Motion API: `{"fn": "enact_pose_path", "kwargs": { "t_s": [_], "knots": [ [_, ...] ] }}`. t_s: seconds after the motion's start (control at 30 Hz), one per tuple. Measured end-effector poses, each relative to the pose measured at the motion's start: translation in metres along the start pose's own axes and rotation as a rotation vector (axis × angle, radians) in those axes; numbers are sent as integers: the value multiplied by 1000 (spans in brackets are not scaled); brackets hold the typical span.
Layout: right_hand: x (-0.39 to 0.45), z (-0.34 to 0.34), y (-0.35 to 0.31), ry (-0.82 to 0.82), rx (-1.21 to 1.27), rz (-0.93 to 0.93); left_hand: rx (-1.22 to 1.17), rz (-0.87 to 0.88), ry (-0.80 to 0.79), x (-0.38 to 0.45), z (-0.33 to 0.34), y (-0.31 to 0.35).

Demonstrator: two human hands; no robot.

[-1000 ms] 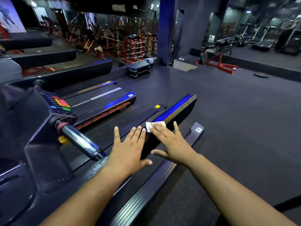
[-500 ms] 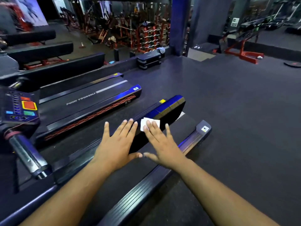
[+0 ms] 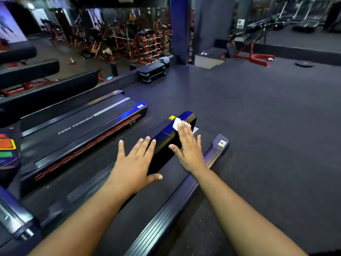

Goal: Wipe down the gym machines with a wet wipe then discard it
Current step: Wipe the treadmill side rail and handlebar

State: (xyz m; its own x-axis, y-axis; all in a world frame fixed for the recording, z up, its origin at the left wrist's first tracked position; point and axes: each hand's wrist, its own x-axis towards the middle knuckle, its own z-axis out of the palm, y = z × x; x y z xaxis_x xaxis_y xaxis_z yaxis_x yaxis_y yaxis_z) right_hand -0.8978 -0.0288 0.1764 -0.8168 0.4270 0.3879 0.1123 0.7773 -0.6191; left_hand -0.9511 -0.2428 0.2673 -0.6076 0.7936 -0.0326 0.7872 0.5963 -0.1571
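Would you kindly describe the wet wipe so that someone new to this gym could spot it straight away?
Find the nearer treadmill, the one both arms reach over. Follow its blue side rail away from the person to its far end, beside a small yellow sticker. The wet wipe is the small white folded piece pressed there under the fingers of the right hand, the only white thing on that rail.

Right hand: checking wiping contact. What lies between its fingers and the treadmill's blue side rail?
Head view: the white wet wipe, pressed flat under the right hand onto the rail.
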Motion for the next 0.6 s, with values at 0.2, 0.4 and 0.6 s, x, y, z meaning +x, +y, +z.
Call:
{"fn": "enact_pose_path", "kwargs": {
  "t_s": [0.2,0.4,0.6],
  "knots": [
    [49,-25,28,120,317,182,3,10,-4,36,-3,15],
    [52,-27,44,86,253,38,43,30,16,86,-6,34],
    [48,-22,68,4,878,188,33,13,28,126,-4,56]
  ]
}}
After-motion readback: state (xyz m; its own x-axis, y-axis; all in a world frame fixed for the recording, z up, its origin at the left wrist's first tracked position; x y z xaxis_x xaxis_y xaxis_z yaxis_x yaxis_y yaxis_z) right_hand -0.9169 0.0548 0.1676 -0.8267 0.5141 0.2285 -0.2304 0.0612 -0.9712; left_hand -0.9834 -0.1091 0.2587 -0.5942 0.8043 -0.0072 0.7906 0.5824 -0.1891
